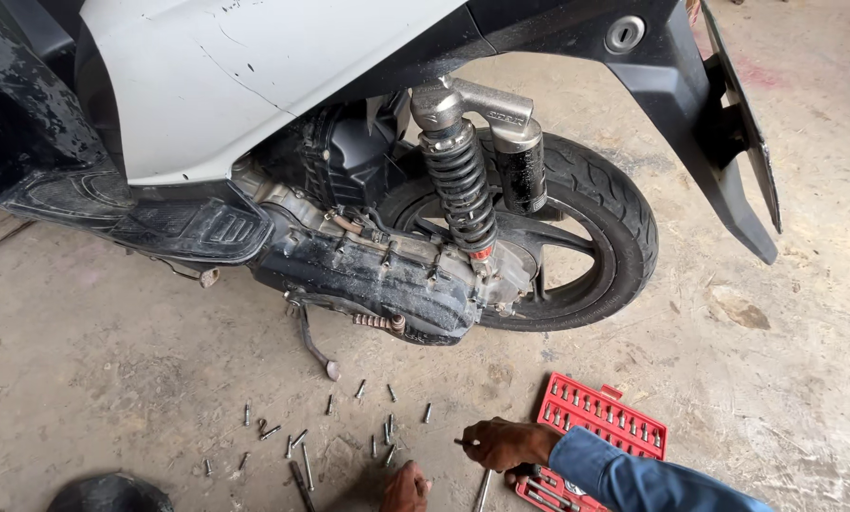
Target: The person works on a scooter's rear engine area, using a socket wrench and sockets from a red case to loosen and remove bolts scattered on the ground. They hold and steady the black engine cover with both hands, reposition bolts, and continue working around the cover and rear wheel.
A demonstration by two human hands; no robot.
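Observation:
My right hand (506, 443), in a blue sleeve, reaches left over the concrete floor and pinches a small dark bolt (460, 442) at its fingertips. My left hand (406, 488) is at the bottom edge with its fingers curled down near the loose bolts (387, 446) scattered on the floor; what it holds is hidden. A metal tool shaft (482, 491) lies between the hands. Just right of my right hand lies an open red socket set case (603, 417).
A scooter stands ahead with its white side panel (254, 76), bare engine casing (378, 280), rear shock (463, 185), rear wheel (586, 228) and kick lever (313, 346). A dark round object (108, 495) sits at the bottom left.

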